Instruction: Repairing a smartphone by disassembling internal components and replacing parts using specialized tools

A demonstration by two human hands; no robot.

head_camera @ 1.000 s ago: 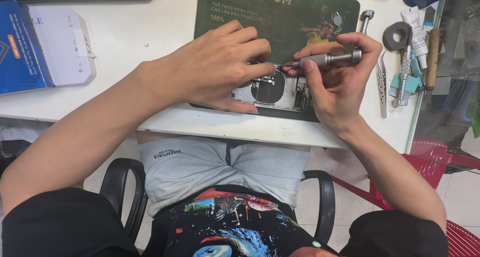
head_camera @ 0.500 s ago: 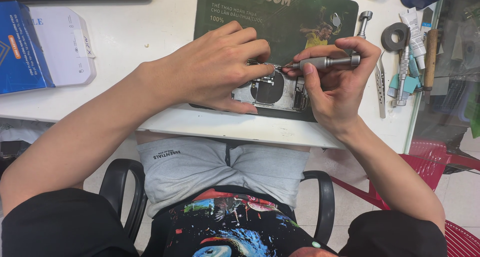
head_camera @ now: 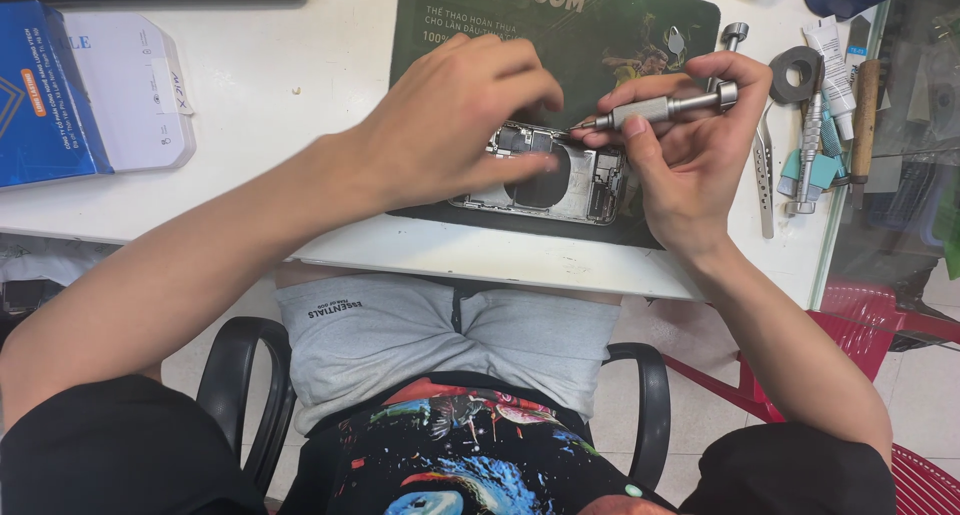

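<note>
An opened phone (head_camera: 560, 180) lies with its insides up on a dark green work mat (head_camera: 610, 35) near the desk's front edge. My left hand (head_camera: 455, 115) rests on the phone's left part, fingers curled down over it. My right hand (head_camera: 685, 140) grips a silver metal screwdriver (head_camera: 665, 107) held almost level. Its tip points left, just above the phone's upper right corner and close to my left fingertips.
To the right of the mat lie tweezers (head_camera: 765, 175), more screwdrivers (head_camera: 808, 150), a roll of black tape (head_camera: 795, 73) and a white tube (head_camera: 830, 50). A blue and white box (head_camera: 85, 90) sits at the left. A glass edge and a red stool (head_camera: 860, 315) stand on the right.
My left hand has slid a little to the left, uncovering more of the phone. The screwdriver has stayed at about the same spot in my right hand.
</note>
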